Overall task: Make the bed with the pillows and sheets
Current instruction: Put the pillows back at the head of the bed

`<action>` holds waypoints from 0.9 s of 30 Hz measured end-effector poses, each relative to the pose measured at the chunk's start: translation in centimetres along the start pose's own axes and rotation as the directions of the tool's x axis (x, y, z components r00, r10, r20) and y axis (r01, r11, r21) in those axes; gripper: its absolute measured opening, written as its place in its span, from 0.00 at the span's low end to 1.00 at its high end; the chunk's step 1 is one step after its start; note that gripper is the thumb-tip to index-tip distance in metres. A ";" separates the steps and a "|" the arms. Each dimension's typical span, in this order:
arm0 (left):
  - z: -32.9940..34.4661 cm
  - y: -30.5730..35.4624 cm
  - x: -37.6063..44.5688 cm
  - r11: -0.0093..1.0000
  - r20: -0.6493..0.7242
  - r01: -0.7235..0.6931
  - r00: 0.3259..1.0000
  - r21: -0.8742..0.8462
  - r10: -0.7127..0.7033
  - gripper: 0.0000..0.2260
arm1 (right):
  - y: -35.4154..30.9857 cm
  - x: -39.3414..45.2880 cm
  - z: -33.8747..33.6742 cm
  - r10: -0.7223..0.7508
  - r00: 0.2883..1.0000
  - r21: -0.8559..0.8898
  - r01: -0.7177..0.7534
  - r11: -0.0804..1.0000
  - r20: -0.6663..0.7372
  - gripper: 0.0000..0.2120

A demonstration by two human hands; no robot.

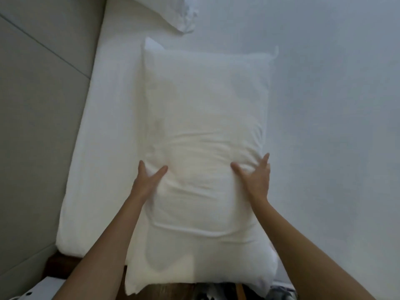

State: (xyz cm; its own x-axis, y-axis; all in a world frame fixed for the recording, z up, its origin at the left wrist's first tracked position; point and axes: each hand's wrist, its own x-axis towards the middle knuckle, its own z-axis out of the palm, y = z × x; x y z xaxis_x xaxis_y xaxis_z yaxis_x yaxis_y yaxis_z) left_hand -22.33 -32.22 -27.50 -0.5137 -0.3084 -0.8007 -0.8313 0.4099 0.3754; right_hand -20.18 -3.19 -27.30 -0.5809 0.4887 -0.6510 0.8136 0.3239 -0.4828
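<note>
On the bed (324, 105), near its left edge, lie two white pillows. The large pillow (205, 137) lies lengthwise on the white sheet, its near end hanging over the bed's near edge toward the camera. The second pillow (171, 11) sits at the far end of the bed, by the top of the frame; only one crumpled corner of it shows, the rest being cut off.

Two bare hands hold the large pillow, one on each long side, about midway along it. The left hand (148, 180) has its thumb spread on top of the fabric and its fingers wrapped round the left edge, so the fingertips are hidden under the pillow. The right hand (256, 178) does the same on the right edge, thumb on top and fingers stretched along the side, pressing creases into the cover.

Left of the bed stands a beige padded headboard (39, 105). Below the pillow's near end a strip of dark wooden floor (168, 293) shows, with blurred objects at the bottom edge that cannot be made out.
</note>
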 end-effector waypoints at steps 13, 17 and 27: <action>-3.9 7.4 -2.0 0.856 -0.290 -0.382 0.912 -0.349 0.289 0.08 | -6.9 -0.2 0.6 -0.168 0.985 0.472 0.135 0.871 0.029 0.25; -9.5 12.0 -3.4 0.782 -0.428 -0.566 0.794 -0.261 0.432 0.10 | -12.0 -1.9 1.7 -0.224 0.974 0.595 0.163 0.787 0.029 0.20; -23.4 14.2 0.9 0.825 -0.642 -0.551 0.587 0.129 0.493 0.18 | -22.0 -1.7 14.3 -0.314 0.867 0.206 0.251 0.946 0.386 0.36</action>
State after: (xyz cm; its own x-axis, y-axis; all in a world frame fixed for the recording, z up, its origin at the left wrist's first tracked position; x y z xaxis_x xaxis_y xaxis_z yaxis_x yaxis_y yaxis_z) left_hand -39.59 -46.76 -11.95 -0.8477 -0.5302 0.0146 -0.3752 0.6189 0.6901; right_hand -37.42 -22.72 -23.95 -0.7690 0.0094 -0.6392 0.6188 0.2618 -0.7406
